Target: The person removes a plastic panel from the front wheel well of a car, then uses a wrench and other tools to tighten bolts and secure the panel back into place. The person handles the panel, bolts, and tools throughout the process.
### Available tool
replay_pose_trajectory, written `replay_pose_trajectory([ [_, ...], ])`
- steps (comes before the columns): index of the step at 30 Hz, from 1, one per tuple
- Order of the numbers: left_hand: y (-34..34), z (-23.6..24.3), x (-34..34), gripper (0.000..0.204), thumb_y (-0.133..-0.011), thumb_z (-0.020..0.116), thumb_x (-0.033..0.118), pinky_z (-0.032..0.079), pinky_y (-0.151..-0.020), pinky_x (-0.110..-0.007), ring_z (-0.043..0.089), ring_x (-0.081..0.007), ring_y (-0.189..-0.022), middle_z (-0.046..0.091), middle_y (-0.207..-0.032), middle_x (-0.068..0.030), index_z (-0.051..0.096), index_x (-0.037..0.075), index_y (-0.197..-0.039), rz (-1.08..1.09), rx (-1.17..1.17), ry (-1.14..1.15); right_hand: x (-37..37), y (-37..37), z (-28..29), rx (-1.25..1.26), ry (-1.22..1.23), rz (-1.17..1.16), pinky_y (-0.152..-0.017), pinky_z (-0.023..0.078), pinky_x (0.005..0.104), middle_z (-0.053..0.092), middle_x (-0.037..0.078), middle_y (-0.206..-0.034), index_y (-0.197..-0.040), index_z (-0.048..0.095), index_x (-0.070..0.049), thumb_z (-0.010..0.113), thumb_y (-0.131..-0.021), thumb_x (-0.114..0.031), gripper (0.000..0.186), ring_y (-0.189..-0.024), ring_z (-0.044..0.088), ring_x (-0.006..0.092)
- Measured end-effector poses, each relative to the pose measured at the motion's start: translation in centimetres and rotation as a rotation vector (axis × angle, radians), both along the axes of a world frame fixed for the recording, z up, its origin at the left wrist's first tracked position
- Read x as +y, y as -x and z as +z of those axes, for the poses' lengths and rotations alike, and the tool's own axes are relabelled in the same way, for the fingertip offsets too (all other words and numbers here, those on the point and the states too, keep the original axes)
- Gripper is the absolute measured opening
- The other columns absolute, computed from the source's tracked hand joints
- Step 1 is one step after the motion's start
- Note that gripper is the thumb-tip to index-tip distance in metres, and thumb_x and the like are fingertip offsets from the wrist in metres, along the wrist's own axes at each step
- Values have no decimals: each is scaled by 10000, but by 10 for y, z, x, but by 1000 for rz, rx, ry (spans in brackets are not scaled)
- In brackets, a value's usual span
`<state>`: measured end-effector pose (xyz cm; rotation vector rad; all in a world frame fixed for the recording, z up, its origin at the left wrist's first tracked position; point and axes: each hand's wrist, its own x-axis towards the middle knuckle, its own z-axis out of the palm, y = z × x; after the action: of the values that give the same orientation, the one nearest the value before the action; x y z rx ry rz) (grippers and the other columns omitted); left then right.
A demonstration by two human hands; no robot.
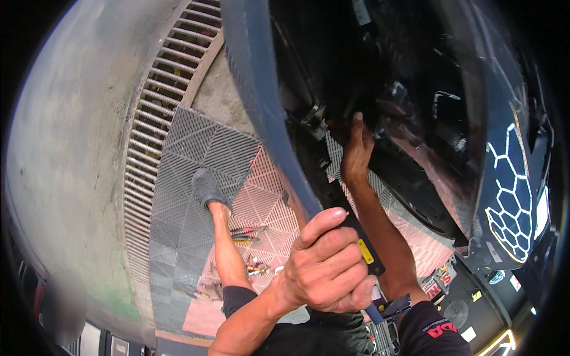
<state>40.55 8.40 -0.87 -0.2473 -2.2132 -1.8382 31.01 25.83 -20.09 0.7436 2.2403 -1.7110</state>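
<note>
Fingers (332, 252) of the left hand (325, 264) curl tightly around the near end of a long, dark, curved panel (267, 107), which runs from this grip to the far side of the scene; holding it by the rim seems to give a firm purchase and keep that edge steady. Just to the right of those knuckles lies a black strip (354, 226) with a yellow label (366, 251). The right hand (358, 148) reaches farther in, beside the panel's inner side, into a dark hollow (332, 53); one finger points away, but shadow hides the rest, so I cannot tell whether it grips anything. Probably the arm goes in so far because the spot cannot be reached from outside. Farther right, a glossy surface (475, 196) mirrors honeycomb lights. To the left, a foot in a grey clog (206, 187) is set well forward, likely for balance. Hand tools (246, 232) lie loose near that leg, perhaps to stay within reach, on ribbed floor tiles (196, 139) in grey and red. Beyond these, on the left, a metal grating (148, 121) borders bare concrete (71, 148).
</note>
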Motion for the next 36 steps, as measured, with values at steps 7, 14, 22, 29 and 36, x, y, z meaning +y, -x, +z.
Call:
replay_pose_trajectory([
  [7,3,1,-4,203,-799,690,218,443,-1156,-484,650,-227,-817,557,-696,-32,647,83,-654,-51,-38,81,-21,12,6,98,332,38,-1329,215,415,381,177,-1735,-1674,350,38,344,-1134,-707,921,-1591,361,290],
  [14,4,1,-1,198,-809,684,219,431,-1161,-485,656,-218,-808,563,-699,-22,655,97,-656,-36,-47,110,-40,40,24,-1,292,253,-1362,132,432,173,199,-1824,-1763,93,-49,340,-1117,-733,972,-1687,164,314],
  [22,14,10,11,99,-758,726,155,416,-1166,-481,690,-254,-919,676,-905,-56,719,73,-813,99,-63,0,-59,35,37,-8,58,500,-1373,88,447,-45,267,-1827,-1732,-222,-146,339,-1142,-653,959,-1693,32,431],
  [29,87,7,-30,986,-914,828,238,351,-1243,-530,383,-383,-1551,452,-1604,-264,283,-7,-1698,561,-449,95,-59,34,30,-80,37,394,-1369,56,472,21,329,-1804,-1733,-83,6,375,-1129,-676,1020,-1688,12,458],
  [36,152,-20,-72,901,-903,638,10,547,-798,-232,660,-111,-920,659,-1314,-86,263,-19,-1721,316,-745,-91,-63,27,25,-43,12,344,-1359,72,518,150,381,-1765,-1717,160,70,416,-1109,-705,1017,-1673,84,498],
])
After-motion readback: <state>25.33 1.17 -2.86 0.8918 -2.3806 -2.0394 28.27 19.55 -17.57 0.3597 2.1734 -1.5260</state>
